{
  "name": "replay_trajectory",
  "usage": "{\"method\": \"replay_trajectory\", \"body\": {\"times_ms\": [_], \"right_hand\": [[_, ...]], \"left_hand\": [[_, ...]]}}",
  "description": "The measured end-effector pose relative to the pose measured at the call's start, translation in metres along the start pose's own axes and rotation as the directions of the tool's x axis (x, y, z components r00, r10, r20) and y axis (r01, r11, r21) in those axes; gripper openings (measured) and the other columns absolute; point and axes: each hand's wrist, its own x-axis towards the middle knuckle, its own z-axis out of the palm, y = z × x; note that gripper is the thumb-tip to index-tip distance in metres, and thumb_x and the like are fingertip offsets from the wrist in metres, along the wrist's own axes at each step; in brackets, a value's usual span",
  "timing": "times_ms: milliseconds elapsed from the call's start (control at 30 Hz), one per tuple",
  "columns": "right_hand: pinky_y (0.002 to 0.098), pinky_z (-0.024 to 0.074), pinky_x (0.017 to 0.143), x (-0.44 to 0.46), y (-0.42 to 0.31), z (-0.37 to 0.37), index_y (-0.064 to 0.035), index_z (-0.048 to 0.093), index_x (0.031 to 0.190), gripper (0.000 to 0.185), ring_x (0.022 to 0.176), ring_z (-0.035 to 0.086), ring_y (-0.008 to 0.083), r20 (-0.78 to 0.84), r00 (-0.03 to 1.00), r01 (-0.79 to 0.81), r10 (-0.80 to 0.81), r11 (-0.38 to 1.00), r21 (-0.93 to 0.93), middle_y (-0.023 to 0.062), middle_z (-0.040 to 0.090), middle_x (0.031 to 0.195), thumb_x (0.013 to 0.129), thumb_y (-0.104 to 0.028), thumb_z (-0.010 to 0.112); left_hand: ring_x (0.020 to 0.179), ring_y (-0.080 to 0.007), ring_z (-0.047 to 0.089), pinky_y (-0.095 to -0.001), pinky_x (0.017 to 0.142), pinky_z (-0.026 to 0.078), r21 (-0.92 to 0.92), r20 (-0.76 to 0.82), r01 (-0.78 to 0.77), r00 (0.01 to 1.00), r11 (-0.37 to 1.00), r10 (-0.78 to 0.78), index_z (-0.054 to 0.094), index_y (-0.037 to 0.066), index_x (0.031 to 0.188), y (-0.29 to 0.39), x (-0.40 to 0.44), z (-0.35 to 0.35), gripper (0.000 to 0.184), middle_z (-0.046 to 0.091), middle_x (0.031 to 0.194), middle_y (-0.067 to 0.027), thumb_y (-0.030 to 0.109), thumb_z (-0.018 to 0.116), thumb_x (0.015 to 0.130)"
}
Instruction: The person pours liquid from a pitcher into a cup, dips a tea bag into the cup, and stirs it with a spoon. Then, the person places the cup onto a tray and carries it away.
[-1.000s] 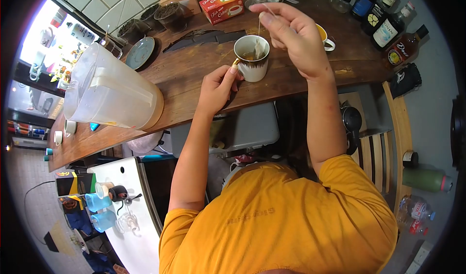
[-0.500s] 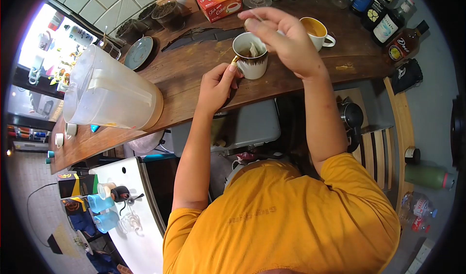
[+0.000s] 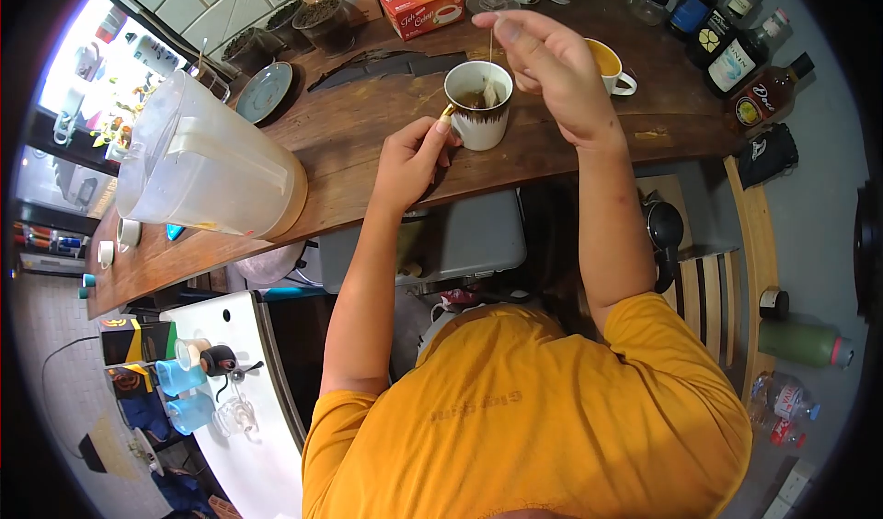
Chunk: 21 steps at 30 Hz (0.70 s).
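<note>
Evidently, the left hand (image 3: 411,159) is grasping a white mug (image 3: 481,133) by its gold handle, the thumb pressing from above, probably to steady it beneath the other hand. This mug is sitting close to the near edge of the wooden surface (image 3: 359,147), apparently for easy reach by both arms; whether its base is bearing fully on the wood is hard to tell. Above it, the right hand (image 3: 566,73) is pinching a thin string (image 3: 491,50) between thumb and forefinger, while the other fingers are curling loosely. From that string a tea bag (image 3: 494,96) is hanging inside the mug's mouth, close to the inner wall on the right, over brown liquid; how much of it is dipping under is unclear. The fingertips are presumably hovering above the rim so that the string is hanging taut and the bag upright.

Just beyond the right wrist, a yellow-lined cup (image 3: 604,62) is standing, partly hidden by the hand. Toward the far edge, a red box (image 3: 423,9) is resting with its printing turned toward the person. Left of the mug, a large pitcher (image 3: 221,170) is standing by the near edge, seemingly leaving the middle free for handling. Several bottles (image 3: 762,93) are crowding the far right corner, likely out of the arms' way.
</note>
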Motion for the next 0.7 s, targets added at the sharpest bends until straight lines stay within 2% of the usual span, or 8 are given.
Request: {"method": "replay_trajectory", "body": {"times_ms": [67, 200, 333, 400, 433, 533, 633, 700], "right_hand": [[0.0194, 0.0195, 0.048, 0.001, -0.009, -0.001, 0.0028, 0.058, 0.117, 0.04, 0.054, 0.026, 0.0004, -0.004, 0.996, 0.088, -0.088, 0.984, 0.152, -0.0094, 0.033, 0.061, 0.096, -0.031, 0.052], [0.0195, 0.0197, 0.048, 0.001, -0.014, -0.004, 0.0017, 0.059, 0.117, 0.04, 0.054, 0.026, 0.0003, 0.027, 0.985, 0.162, -0.168, 0.973, 0.163, -0.0093, 0.035, 0.062, 0.096, -0.031, 0.052], [0.0194, 0.0198, 0.049, 0.002, 0.0, 0.0, -0.0011, 0.061, 0.115, 0.036, 0.054, 0.027, 0.0001, 0.046, 0.999, -0.01, 0.009, 1.0, 0.003, -0.0094, 0.035, 0.061, 0.096, -0.031, 0.054], [0.0188, 0.0429, 0.064, 0.004, -0.003, 0.001, -0.0025, 0.065, 0.106, 0.039, 0.076, 0.054, 0.0027, 0.093, 0.995, -0.045, 0.043, 0.999, 0.019, -0.0008, 0.064, 0.089, 0.089, -0.038, 0.064], [0.0188, 0.0429, 0.064, 0.006, -0.006, 0.002, -0.0025, 0.065, 0.106, 0.039, 0.076, 0.054, 0.0027, 0.093, 0.995, -0.045, 0.043, 0.999, 0.021, -0.0008, 0.064, 0.089, 0.089, -0.038, 0.064], [0.0182, 0.0229, 0.049, 0.01, -0.012, 0.003, -0.0025, 0.062, 0.114, 0.033, 0.055, 0.031, -0.0004, 0.076, 0.986, 0.146, -0.15, 0.987, 0.061, -0.0096, 0.04, 0.064, 0.096, -0.029, 0.054], [0.0173, 0.0248, 0.049, 0.007, -0.006, 0.005, -0.003, 0.063, 0.113, 0.031, 0.056, 0.033, -0.0008, 0.075, 0.99, 0.107, -0.116, 0.988, 0.114, -0.0096, 0.042, 0.066, 0.096, -0.028, 0.056], [0.0205, 0.0453, 0.067, 0.004, 0.005, 0.008, -0.0018, 0.065, 0.108, 0.037, 0.08, 0.057, 0.004, 0.075, 0.995, -0.071, 0.072, 0.997, -0.024, 0.003, 0.067, 0.092, 0.091, -0.034, 0.063]], "left_hand": [[0.047, -0.0037, 0.042, -0.0212, 0.043, 0.032, -0.001, 0.002, -0.004, 1.0, 1.0, 0.004, 0.066, 0.004, 0.083, -0.001, 0.001, 0.0, 0.034, 0.054, 0.058, 0.0017, 0.032, 0.052, 0.096], [0.048, -0.0039, 0.043, -0.0213, 0.044, 0.032, -0.004, 0.019, 0.015, 1.0, 1.0, -0.015, 0.066, 0.004, 0.083, 0.002, 0.0, -0.002, 0.035, 0.054, 0.058, 0.0012, 0.033, 0.052, 0.096], [0.047, -0.0038, 0.042, -0.0212, 0.043, 0.032, -0.02, 0.001, -0.021, 1.0, 1.0, 0.021, 0.066, 0.004, 0.083, -0.001, 0.0, 0.001, 0.035, 0.054, 0.058, 0.0013, 0.033, 0.052, 0.097], [0.047, -0.0037, 0.042, -0.0209, 0.043, 0.031, -0.013, -0.005, -0.018, 1.0, 1.0, 0.018, 0.066, 0.004, 0.083, -0.001, 0.0, 0.001, 0.035, 0.054, 0.058, 0.0013, 0.033, 0.051, 0.097], [0.047, -0.0037, 0.042, -0.0209, 0.043, 0.031, -0.011, -0.006, -0.016, 1.0, 1.0, 0.016, 0.066, 0.004, 0.083, -0.002, 0.0, 0.0, 0.035, 0.054, 0.058, 0.0013, 0.033, 0.051, 0.097], [0.046, -0.0038, 0.042, -0.0208, 0.043, 0.032, -0.029, 0.006, -0.012, 1.0, 1.0, 0.012, 0.066, 0.003, 0.083, -0.003, 0.001, 0.0, 0.035, 0.054, 0.058, 0.0013, 0.032, 0.051, 0.097], [0.046, -0.0039, 0.042, -0.0207, 0.043, 0.032, -0.025, 0.0, -0.01, 1.0, 1.0, 0.01, 0.066, 0.004, 0.084, -0.002, 0.001, 0.001, 0.035, 0.054, 0.058, 0.0012, 0.032, 0.051, 0.097], [0.045, -0.0039, 0.042, -0.0206, 0.043, 0.032, -0.039, -0.006, -0.054, 0.999, 0.998, 0.054, 0.065, 0.004, 0.084, -0.003, 0.001, 0.002, 0.035, 0.054, 0.058, 0.0013, 0.033, 0.051, 0.097]]}}
